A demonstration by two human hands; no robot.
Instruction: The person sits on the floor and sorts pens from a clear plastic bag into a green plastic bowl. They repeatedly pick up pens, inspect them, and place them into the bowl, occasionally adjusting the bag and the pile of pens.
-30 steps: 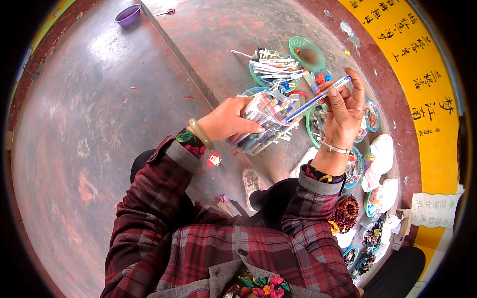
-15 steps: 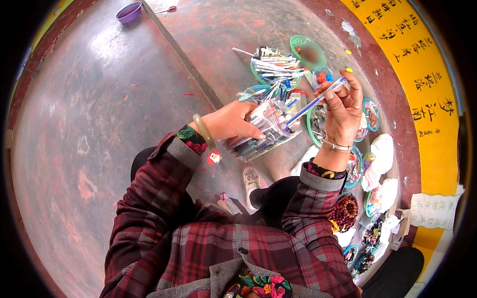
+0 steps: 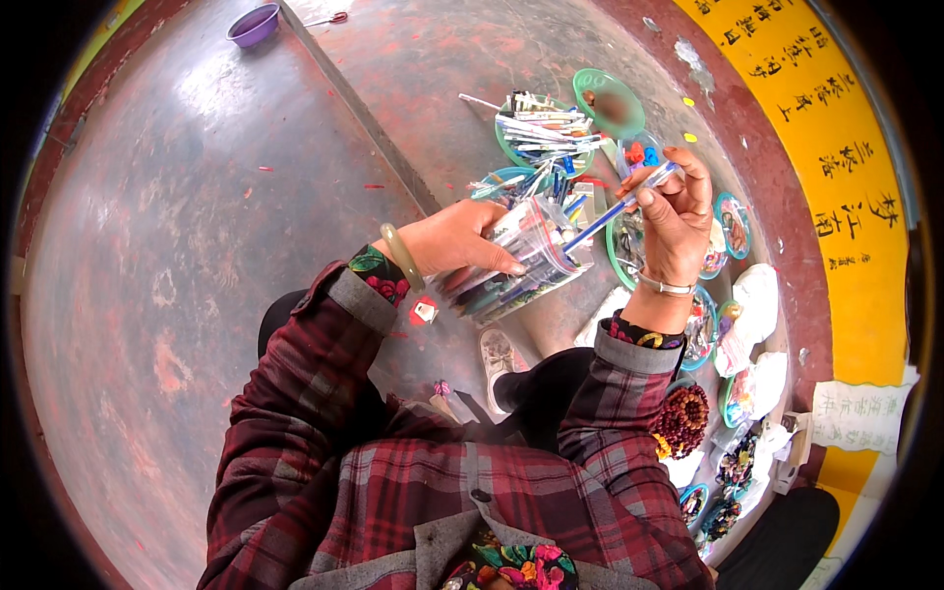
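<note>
My left hand (image 3: 462, 241), with a pale bangle at the wrist, is closed round a clear zip plastic bag (image 3: 536, 236) packed with pens. In my right hand (image 3: 678, 211) a blue and white pen (image 3: 610, 213) is pinched between thumb and fingers. The pen slants down to the left, and its lower end is at the bag's open mouth. Beyond the bag stands a green basket heaped with white pens (image 3: 546, 133). Closer to the bag, more pens (image 3: 531, 182) fill a blue basket, partly hidden by the bag.
A green bowl (image 3: 634, 116) with brown contents sits behind my right hand. Down the right side are several small baskets, dark red beads (image 3: 681, 423) and white plastic bags (image 3: 755, 305). A purple basin (image 3: 254, 27) stands far left, near a floor groove (image 3: 364, 113). A yellow lettered wall band curves along the right.
My right hand has come slightly down and left with the pen, whose lower end is a little further into the bag's mouth. My left hand and the bag have barely moved.
</note>
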